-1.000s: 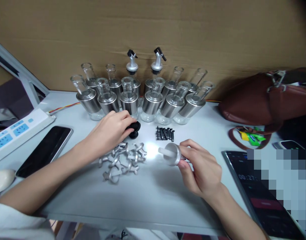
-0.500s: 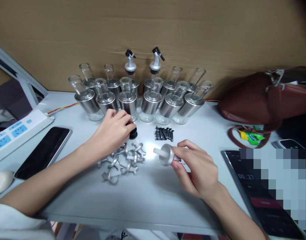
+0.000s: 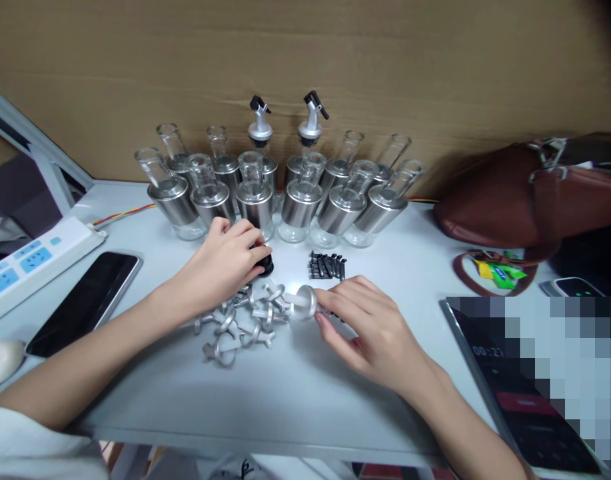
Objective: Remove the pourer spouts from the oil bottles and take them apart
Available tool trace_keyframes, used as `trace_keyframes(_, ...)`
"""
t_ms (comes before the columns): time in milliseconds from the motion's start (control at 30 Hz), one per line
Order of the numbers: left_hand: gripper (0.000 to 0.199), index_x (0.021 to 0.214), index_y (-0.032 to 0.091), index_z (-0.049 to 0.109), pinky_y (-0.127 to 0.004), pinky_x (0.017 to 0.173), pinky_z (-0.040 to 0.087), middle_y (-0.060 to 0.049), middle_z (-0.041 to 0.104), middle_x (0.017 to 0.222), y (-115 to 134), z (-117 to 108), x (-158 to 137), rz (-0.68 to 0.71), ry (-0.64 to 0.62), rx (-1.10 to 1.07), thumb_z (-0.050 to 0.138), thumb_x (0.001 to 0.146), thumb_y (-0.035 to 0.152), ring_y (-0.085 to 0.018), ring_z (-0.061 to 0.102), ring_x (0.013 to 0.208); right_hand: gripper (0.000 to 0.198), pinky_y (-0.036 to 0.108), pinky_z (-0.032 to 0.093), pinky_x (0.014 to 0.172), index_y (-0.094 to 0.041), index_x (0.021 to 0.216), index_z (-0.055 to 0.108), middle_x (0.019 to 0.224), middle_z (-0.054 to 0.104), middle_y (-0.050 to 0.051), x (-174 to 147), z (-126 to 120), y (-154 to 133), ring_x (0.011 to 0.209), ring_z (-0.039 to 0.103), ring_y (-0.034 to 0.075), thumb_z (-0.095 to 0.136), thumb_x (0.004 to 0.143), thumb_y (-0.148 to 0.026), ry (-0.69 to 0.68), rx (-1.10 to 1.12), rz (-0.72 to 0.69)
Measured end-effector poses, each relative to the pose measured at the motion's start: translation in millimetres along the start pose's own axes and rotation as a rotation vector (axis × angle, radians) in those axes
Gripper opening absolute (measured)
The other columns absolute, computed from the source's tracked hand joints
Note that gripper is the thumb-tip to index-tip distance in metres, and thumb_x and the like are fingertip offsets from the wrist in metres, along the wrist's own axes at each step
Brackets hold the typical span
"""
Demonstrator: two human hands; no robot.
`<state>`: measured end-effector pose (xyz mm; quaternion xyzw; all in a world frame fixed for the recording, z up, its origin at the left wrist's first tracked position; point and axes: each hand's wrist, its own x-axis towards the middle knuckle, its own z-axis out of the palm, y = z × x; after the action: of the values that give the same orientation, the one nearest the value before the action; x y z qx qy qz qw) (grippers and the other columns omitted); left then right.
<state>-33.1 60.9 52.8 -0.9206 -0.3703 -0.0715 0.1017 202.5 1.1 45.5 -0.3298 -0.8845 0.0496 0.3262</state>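
Head view: how far along?

Early, by the look of it. Done: two back-row bottles [image 3: 270, 172] topped with pourers [image 3: 260, 127]. Left: ten bare-necked bottles [image 3: 301, 208], plus a heap of loose spouts [image 3: 268, 316] and small black pieces [image 3: 327, 265].

And the hands?

On the right hand [image 3: 368, 327], fingertips pinched around a silver spout [image 3: 308, 304], just beside the heap. On the left hand [image 3: 232, 257], fingers curled over black stoppers [image 3: 268, 266]; can't tell if gripping.
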Motion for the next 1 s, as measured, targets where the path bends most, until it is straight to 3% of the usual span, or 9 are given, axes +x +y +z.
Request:
trace_keyframes(300,0.020,0.105,0.013,0.067,-0.041,0.077,0.036,-0.013,0.068,0.103,3.6,1.2,-0.3,-0.011,-0.007,0.023,0.053,0.093,0.021,-0.028,0.056,0.096,0.018,0.029,0.047,0.068,-0.014,0.099,0.065,0.081,0.072,0.006,-4.4,6.4,-6.3,0.070,0.063,0.015,0.047,0.096,-0.014,-0.240,0.254,0.085)
trace_keyframes(433,0.032,0.123,0.013,0.058,-0.045,0.082,0.042,-0.017,0.059,0.120,8.3,-23.6,-3.3,-0.067,0.017,-0.023,0.045,0.093,0.015,-0.033,0.052,0.111,0.019,0.031,0.049,0.075,-0.017,0.101,0.067,0.089,0.074,0.004,-3.6,6.5,-7.9,0.081,0.067,0.017,0.051,0.094,-0.012,-0.416,0.338,0.136)
trace_keyframes(500,0.039,0.133,0.016,0.049,-0.044,0.086,0.045,-0.017,0.052,0.129,12.7,-42.1,-12.6,-0.084,0.006,-0.157,0.045,0.093,0.019,-0.032,0.052,0.114,0.017,0.032,0.049,0.075,-0.018,0.102,0.067,0.090,0.073,0.004,-4.4,8.7,-8.3,0.081,0.067,0.018,0.054,0.092,-0.011,-0.456,0.332,0.169)
trace_keyframes(600,0.072,0.146,0.028,0.028,-0.034,0.073,0.052,-0.013,0.042,0.140,19.9,-56.6,-35.5,-0.094,-0.121,-0.342,0.063,0.084,0.042,-0.026,0.062,0.099,0.021,0.032,0.050,0.071,-0.016,0.107,0.063,0.088,0.073,0.005,-7.0,12.6,-9.3,0.078,0.067,0.019,0.061,0.087,-0.010,-0.453,0.270,0.233)
trace_keyframes(667,0.099,0.148,0.032,0.023,-0.033,0.067,0.053,-0.013,0.041,0.142,24.1,-51.0,-49.8,-0.104,-0.202,-0.324,0.078,0.067,0.044,-0.028,0.063,0.097,0.031,0.031,0.050,0.066,-0.013,0.114,0.058,0.085,0.072,0.006,-8.8,14.5,-10.1,0.076,0.066,0.020,0.065,0.083,-0.012,-0.454,0.241,0.280)
trace_keyframes(733,0.113,0.147,0.033,0.026,-0.032,0.061,0.052,-0.014,0.047,0.135,27.2,-37.8,-57.6,-0.092,-0.249,-0.281,0.086,0.052,0.039,-0.033,0.062,0.100,0.046,0.030,0.050,0.064,-0.012,0.123,0.053,0.084,0.071,0.005,-9.8,15.5,-10.3,0.075,0.065,0.020,0.069,0.080,-0.017,-0.462,0.236,0.305)
trace_keyframes(800,0.119,0.146,0.031,0.029,-0.029,0.057,0.051,-0.013,0.052,0.127,29.6,-25.3,-57.8,-0.070,-0.303,-0.237,0.089,0.043,0.031,-0.034,0.061,0.101,0.054,0.030,0.049,0.064,-0.010,0.126,0.052,0.082,0.071,0.005,-9.7,16.1,-9.7,0.073,0.066,0.020,0.073,0.078,-0.021,-0.466,0.204,0.303)
trace_keyframes(867,0.122,0.146,0.029,0.029,-0.031,0.062,0.054,-0.015,0.053,0.127,32.0,-19.3,-52.5,-0.059,-0.376,-0.187,0.090,0.040,0.025,-0.036,0.059,0.106,0.051,0.031,0.049,0.064,-0.009,0.122,0.056,0.078,0.070,0.005,-8.8,16.8,-8.7,0.071,0.066,0.021,0.074,0.078,-0.025,-0.460,0.127,0.274)
trace_keyframes(1000,0.122,0.151,0.028,0.022,-0.041,0.080,0.057,-0.021,0.042,0.145,40.3,-24.6,-35.4,-0.103,-0.601,-0.155,0.091,0.050,0.028,-0.042,0.046,0.127,0.047,0.035,0.048,0.064,-0.007,0.117,0.062,0.076,0.072,0.009,-7.3,18.8,-7.3,0.071,0.067,0.024,0.073,0.080,-0.034,-0.453,-0.008,0.233)
